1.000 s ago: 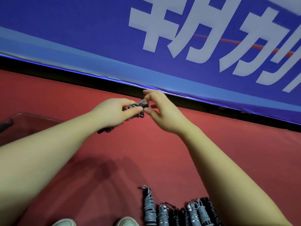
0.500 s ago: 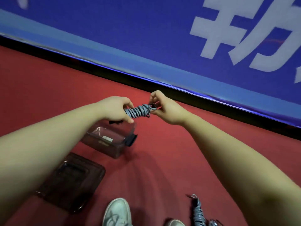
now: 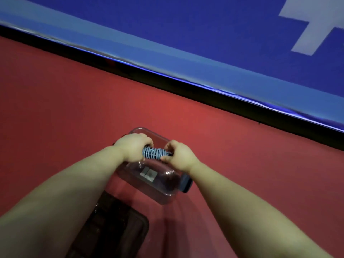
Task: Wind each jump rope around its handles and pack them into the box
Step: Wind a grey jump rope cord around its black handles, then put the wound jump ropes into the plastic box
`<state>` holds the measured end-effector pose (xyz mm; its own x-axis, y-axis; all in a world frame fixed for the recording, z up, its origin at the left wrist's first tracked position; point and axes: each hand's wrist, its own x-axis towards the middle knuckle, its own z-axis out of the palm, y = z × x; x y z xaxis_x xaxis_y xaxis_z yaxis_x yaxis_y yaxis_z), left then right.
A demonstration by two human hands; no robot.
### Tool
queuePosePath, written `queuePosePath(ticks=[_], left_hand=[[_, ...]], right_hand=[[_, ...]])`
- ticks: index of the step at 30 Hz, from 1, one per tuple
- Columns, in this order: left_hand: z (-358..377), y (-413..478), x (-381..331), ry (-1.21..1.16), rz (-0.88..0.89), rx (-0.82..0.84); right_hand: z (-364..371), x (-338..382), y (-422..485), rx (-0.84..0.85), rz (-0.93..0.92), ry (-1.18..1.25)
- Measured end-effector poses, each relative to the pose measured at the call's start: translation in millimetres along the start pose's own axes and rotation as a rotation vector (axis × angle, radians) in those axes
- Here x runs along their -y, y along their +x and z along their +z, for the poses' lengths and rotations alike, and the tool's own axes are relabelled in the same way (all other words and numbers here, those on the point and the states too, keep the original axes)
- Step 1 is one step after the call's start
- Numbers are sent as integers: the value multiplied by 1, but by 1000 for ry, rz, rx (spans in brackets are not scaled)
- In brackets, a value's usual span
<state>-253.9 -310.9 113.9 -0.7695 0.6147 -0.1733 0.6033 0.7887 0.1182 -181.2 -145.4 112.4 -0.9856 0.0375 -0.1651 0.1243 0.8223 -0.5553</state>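
The left hand's fingers curl round one end of the wound jump rope, and the right hand's fingertips pinch the other end, so the blue-grey bundle hangs level between them. Half a second ago it was held higher, with the right hand working at the tail of the cord. Now both hands have dropped and carry it over the open mouth of the clear plastic box. That suggests winding is finished for this rope and packing has begun.

The bundle lies at a slant to the box's long sides, so it may need a slight turn to clear the rim. Apart from a grey label showing through the plastic, I can't make out anything inside. The dark lid lies on the red floor just beside the box's near corner. Open floor runs to the right and ahead, up to the black strip under the blue banner.
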Motion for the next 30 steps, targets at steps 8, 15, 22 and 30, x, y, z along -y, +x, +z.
queuePosePath(ticks=[8,15,22,30], left_hand=[[80,85,39,187,-18,164],[112,113,30,423,9,254],[113,107,36,74,-247,305],[60,87,15,209,-275,420]], right_hand=[[86,-41,84,16,68,-25],[113,-54,103,139,141,-72],[109,-46,98,178,103,-214],[42,-25,67,261,-31,-383]])
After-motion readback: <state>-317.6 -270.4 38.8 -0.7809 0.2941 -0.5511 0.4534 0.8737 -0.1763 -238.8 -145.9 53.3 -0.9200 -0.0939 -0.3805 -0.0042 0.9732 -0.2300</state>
